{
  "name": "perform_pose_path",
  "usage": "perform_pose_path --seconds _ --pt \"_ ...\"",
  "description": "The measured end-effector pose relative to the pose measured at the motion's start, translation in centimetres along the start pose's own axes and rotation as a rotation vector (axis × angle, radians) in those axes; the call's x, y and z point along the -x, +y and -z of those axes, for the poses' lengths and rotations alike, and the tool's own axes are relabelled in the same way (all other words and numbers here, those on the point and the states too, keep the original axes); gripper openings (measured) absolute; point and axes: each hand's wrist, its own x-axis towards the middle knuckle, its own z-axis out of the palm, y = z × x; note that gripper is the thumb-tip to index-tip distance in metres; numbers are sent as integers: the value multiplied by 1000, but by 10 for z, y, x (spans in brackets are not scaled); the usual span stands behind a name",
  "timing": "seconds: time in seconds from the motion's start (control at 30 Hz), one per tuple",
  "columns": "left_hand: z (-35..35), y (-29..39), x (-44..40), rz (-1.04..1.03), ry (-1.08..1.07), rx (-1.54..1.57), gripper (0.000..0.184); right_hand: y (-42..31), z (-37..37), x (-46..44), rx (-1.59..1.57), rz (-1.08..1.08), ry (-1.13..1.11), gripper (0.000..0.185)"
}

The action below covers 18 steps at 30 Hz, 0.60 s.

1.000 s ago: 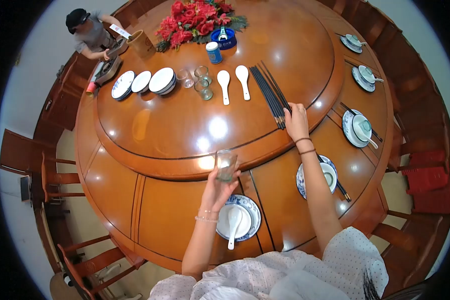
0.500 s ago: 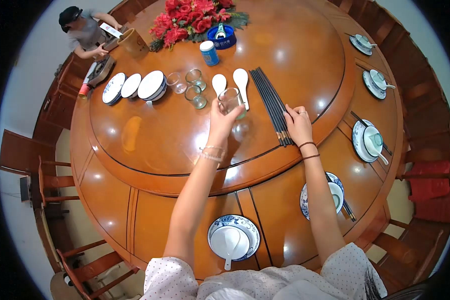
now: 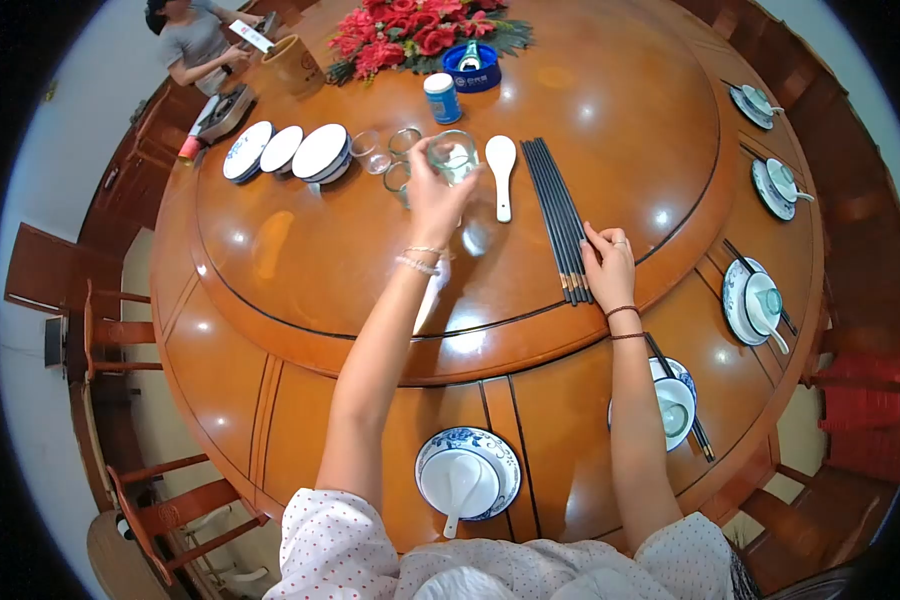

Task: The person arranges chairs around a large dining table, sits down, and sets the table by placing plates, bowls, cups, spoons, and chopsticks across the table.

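Observation:
My left hand (image 3: 438, 200) is closed around a clear drinking glass (image 3: 453, 157) above the turntable. Several similar glasses (image 3: 372, 152) stand just left of it, partly covered by my hand. A white spoon (image 3: 502, 172) lies right of the held glass; a second spoon is hidden behind the glass and hand. My right hand (image 3: 610, 265) pinches the near end of a row of black chopsticks (image 3: 558, 215), which lies on the turntable. Nearest my body, a blue-and-white plate (image 3: 513, 468) carries a bowl (image 3: 482, 500) with a white spoon in it.
Stacked dishes (image 3: 322, 152) stand at the left. Farther back are a blue can (image 3: 441, 100), a blue ashtray (image 3: 472, 75) and red flowers (image 3: 410, 35). Place settings (image 3: 745, 300) line the right rim. Another person (image 3: 195, 45) is at the far left, near a brown bucket (image 3: 292, 68).
My left hand has carried the glass away from me and leftward, toward the other glasses. My right hand stays at the chopsticks. The head view has shifted slightly.

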Motion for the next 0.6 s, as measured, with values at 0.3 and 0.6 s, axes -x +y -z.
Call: perform_pose_path --seconds 0.3,0.6 --pt "102 -48 22 4 127 -141 60 -6 -1 2 61 -11 -2 35" --pt "110 -102 -16 130 126 -290 64 -4 -2 2 65 -19 -10 34"
